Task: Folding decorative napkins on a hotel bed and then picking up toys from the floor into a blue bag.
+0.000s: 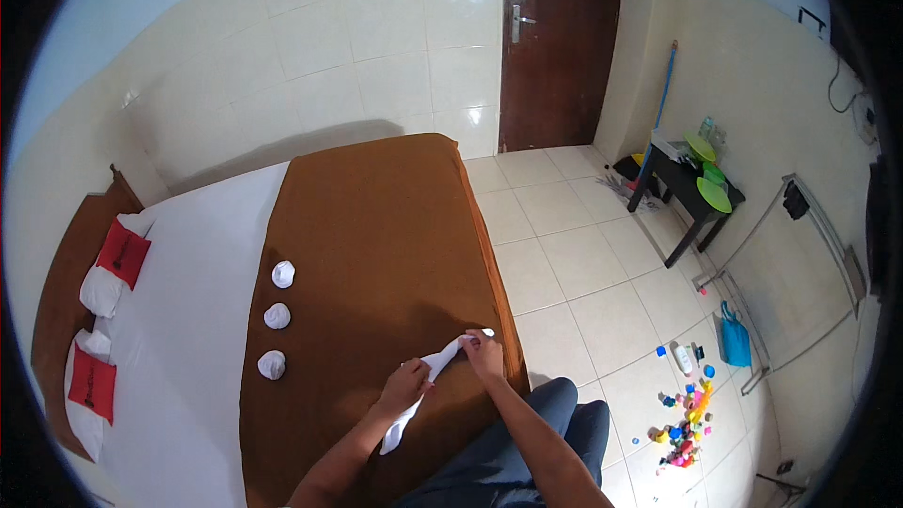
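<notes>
Over the brown bed cover (pixel 367 226), near its right edge, my two hands hold a long, narrow piece of white cloth (pixel 443 358), possibly a sock. My left hand (pixel 407 384) grips it along its length, and its lower end hangs down past that hand to the cover. My right hand (pixel 484 354) pinches it close to the upper right end. Farther left on the cover, three rolled white cloth bundles stand apart in a column: an upper one (pixel 283 274), a middle one (pixel 276 316) and a lower one (pixel 271 365).
Red cushions (pixel 123 254) and white pillows lie by the wooden headboard (pixel 60 296). Scattered small toys (pixel 681 430), a white bottle (pixel 683 360) and a blue bag (pixel 735 339) are on the tiled floor at right. A black table (pixel 684 187) bears green plates; a metal rack (pixel 832 226) leans by the wall.
</notes>
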Available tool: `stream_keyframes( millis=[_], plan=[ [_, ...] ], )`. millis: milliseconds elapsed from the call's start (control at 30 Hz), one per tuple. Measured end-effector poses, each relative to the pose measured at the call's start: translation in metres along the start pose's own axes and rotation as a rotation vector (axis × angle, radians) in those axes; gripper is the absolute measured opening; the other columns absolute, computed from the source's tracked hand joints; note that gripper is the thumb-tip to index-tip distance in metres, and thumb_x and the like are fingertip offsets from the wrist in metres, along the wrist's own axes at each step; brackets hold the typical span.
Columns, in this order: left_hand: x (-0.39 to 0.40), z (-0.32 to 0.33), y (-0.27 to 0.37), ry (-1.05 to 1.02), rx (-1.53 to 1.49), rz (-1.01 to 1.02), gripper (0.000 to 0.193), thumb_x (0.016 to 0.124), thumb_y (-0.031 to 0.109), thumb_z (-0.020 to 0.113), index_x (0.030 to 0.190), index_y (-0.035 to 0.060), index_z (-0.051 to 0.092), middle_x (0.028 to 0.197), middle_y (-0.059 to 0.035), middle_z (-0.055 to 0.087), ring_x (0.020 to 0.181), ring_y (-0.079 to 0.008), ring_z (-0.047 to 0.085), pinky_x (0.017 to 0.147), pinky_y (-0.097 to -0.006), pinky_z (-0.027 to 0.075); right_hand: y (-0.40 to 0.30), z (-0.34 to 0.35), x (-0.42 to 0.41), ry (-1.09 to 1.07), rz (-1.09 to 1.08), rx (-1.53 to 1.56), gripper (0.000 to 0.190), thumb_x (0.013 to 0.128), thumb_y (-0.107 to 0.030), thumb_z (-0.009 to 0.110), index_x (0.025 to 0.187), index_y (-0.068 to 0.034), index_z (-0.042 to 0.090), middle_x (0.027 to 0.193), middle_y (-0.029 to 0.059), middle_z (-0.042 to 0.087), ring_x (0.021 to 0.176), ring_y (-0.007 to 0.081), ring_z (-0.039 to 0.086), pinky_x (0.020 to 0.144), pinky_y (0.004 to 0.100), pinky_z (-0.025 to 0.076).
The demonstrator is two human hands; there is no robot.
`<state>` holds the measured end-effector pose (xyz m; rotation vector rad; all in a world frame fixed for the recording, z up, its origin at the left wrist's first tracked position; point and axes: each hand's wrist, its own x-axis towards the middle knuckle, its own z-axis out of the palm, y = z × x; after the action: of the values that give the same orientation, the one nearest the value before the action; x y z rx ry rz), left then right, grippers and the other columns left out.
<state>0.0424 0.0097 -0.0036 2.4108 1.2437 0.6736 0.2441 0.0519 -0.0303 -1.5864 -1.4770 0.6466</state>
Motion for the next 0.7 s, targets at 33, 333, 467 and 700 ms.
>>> stream_keyframes(
  millis=[33, 333, 467, 700],
  plan=[
    [0.002, -0.005, 0.010, 0.000, -0.099, -0.077, 0.024, 0.074, 0.019, 0.066, 0.094, 0.0077, 0.060, 0.098, -0.0082, 0.055, 0.096, -0.0283, 0.053, 0.080, -0.0371, 0.045, 0.014, -0.001, 0.006, 0.089, 0.003, 0.009, 0.022, 0.076, -0.019, 0.069, 0.095, -0.007, 0.067, 0.072, 0.0113, 0.065, 0.063, 0.0224, 0.063, 0.063, 0.0330, 0.052],
    [-0.027, 0.009, -0.015, 0.006, -0.036, 0.042, 0.030, 0.079, 0.014, 0.062, 0.108, 0.0205, 0.062, 0.114, -0.0038, 0.056, 0.100, -0.0257, 0.054, 0.086, -0.0369, 0.044, -0.006, 0.009, 0.041, 0.135, 0.092, 0.172, 0.009, 0.071, -0.007, 0.070, 0.079, -0.005, 0.068, 0.071, 0.0108, 0.065, 0.066, 0.0211, 0.063, 0.062, 0.0318, 0.051],
    [-0.038, 0.006, -0.009, 0.040, 0.182, 0.095, 0.032, 0.079, 0.016, 0.062, 0.109, 0.0226, 0.062, 0.124, 0.0010, 0.050, 0.109, -0.0202, 0.048, 0.089, -0.0354, 0.039, 0.008, 0.014, 0.050, 0.107, 0.016, -0.102, 0.015, 0.063, -0.008, 0.074, 0.075, -0.008, 0.065, 0.083, 0.0091, 0.061, 0.086, 0.0269, 0.055, 0.075, 0.0388, 0.048],
    [-0.042, -0.008, -0.007, -0.055, 0.473, 0.125, 0.037, 0.083, 0.024, 0.055, 0.119, 0.0269, 0.056, 0.137, 0.0117, 0.039, 0.128, -0.0165, 0.031, 0.099, -0.0481, 0.029, -0.031, -0.006, 0.039, 0.200, -0.234, -0.155, 0.034, 0.069, -0.007, 0.071, 0.099, -0.006, 0.055, 0.112, 0.0122, 0.048, 0.100, 0.0321, 0.045, 0.087, 0.0434, 0.040]
  ],
)
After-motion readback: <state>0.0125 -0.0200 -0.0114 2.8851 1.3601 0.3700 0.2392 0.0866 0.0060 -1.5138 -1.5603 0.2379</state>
